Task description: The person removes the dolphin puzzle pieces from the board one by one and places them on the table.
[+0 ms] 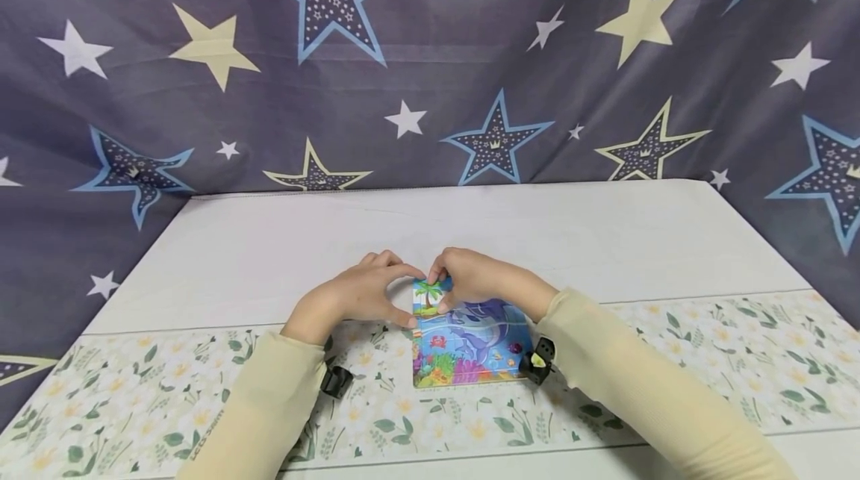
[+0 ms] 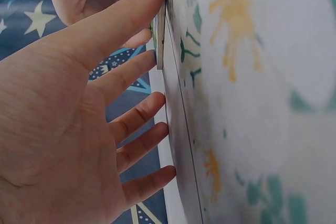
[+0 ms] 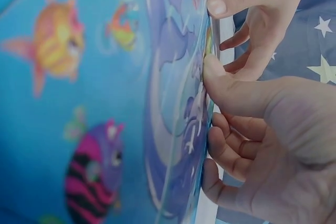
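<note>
A jigsaw puzzle (image 1: pixel 470 342) with a sea picture of dolphins, a crab and coral lies flat on the flowered cloth. At its upper left corner is a puzzle piece (image 1: pixel 427 295) with a palm tree. My right hand (image 1: pixel 475 275) pinches this corner piece, thumb on its face and fingertips at its top edge. My left hand (image 1: pixel 366 292) touches the left side, its thumb at the left edge and index fingertip near the top corner. In the left wrist view the other fingers of the left hand (image 2: pixel 68 114) are spread and fairly straight, beside the puzzle's thin edge (image 2: pixel 160 45).
A flowered cloth strip (image 1: pixel 201 368) runs across the white table (image 1: pixel 537 226). Behind the table hangs a dark curtain (image 1: pixel 430 62) with stars. Black wrist cameras (image 1: pixel 336 381) are strapped on both wrists, the right one overlapping the puzzle's lower right corner.
</note>
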Available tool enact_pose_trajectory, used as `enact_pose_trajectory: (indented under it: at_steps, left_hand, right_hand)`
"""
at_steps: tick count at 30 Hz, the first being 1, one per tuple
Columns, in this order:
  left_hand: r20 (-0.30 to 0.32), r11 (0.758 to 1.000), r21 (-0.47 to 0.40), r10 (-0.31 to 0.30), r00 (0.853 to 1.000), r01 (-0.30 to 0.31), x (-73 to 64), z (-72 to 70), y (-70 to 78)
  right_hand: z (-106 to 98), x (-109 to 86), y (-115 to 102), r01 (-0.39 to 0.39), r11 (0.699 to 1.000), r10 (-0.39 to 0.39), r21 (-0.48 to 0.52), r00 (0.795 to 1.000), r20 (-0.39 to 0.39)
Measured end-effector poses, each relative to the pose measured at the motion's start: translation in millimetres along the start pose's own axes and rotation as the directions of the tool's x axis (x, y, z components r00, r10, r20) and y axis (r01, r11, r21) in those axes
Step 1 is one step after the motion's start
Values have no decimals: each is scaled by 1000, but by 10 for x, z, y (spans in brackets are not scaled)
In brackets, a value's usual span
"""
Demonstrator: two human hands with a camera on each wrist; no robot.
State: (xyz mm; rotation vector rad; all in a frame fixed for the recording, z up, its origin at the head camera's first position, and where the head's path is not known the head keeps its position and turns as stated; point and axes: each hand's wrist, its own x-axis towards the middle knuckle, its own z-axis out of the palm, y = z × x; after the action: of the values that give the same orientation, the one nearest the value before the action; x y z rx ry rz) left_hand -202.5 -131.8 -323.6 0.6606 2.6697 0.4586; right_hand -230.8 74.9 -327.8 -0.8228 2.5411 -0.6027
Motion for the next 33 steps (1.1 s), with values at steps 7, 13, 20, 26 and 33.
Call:
enact_pose_trajectory:
  at_steps: [7,13,20,26,33]
  left_hand:
    - [-8,1000,2,-9,1000,9,-14,-13,-19]
    - [-7,1000,-2,-9,1000,9,-30,-16,-15]
    - [-8,1000,-19,6,1000,-6,-21,8,-3]
    - [-11,1000,-14,-9,1000,9,-20,45,-10]
    - [-22,1000,-5,-10,1000,9,-25,26,-8]
  right_hand:
    - [-6,16,-9,32,999,-32,28,999,-5]
    - [12,-3,-24,50,998,-50,23,999,-14]
    - [16,-33,-26,28,999,-28,38,999,-23]
    - [25,-40,-29,23,997,-22,73,1000,-13]
    - [-12,-3,-40,17,999,-17,50,1000,-6]
